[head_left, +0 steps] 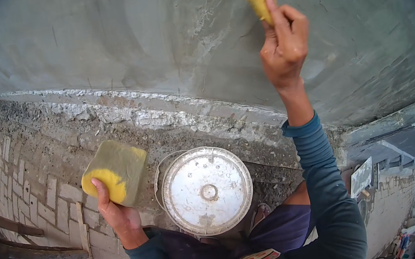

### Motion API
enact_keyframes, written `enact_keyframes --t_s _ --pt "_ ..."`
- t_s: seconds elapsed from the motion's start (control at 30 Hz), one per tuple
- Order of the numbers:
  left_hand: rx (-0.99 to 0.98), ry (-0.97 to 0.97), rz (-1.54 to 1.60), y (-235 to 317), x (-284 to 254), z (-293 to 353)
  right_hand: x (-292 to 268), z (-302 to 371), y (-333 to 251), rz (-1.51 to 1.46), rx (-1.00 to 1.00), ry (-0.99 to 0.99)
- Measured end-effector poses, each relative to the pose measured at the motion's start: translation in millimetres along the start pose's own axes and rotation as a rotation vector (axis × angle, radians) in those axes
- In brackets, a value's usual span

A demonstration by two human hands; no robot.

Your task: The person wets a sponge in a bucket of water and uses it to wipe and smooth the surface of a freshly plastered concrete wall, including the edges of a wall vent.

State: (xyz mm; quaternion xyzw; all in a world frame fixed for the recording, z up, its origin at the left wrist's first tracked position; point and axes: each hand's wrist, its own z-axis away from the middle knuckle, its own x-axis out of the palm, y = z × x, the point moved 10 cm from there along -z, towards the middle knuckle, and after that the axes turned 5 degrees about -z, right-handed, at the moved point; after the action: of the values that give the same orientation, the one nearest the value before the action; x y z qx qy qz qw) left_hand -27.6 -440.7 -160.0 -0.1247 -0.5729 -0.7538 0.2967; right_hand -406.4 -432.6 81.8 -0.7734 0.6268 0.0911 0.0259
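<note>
Sponge (258,0) at grey wall (152,36) above paving (62,216)

The left of two head-worn fisheyes looks steeply down over the wearer's thighs (290,225), facing the grey plastered wall (126,40) close ahead; a white bucket lid (205,175) sits near, below mid-view, and block paving (66,215) curves away at both sides.

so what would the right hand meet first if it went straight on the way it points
Most likely the grey plastered wall, with the yellow sponge piece pinched in the right hand reaching it first; whether it touches now is hard to tell.
</note>
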Motion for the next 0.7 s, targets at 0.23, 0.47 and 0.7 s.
enact_keyframes --t_s 0.23,0.47,0.7 --pt "0.048 -0.108 0.048 -17 45 -4 84 184 -4 -0.116 -0.314 -0.707" --pt "0.111 -0.170 0.011 -15 62 25 -30 55 45 -0.192 0.048 -0.132" --pt "0.449 -0.170 -0.247 9 106 22 6 -35 14 0.108 -0.317 -0.088"
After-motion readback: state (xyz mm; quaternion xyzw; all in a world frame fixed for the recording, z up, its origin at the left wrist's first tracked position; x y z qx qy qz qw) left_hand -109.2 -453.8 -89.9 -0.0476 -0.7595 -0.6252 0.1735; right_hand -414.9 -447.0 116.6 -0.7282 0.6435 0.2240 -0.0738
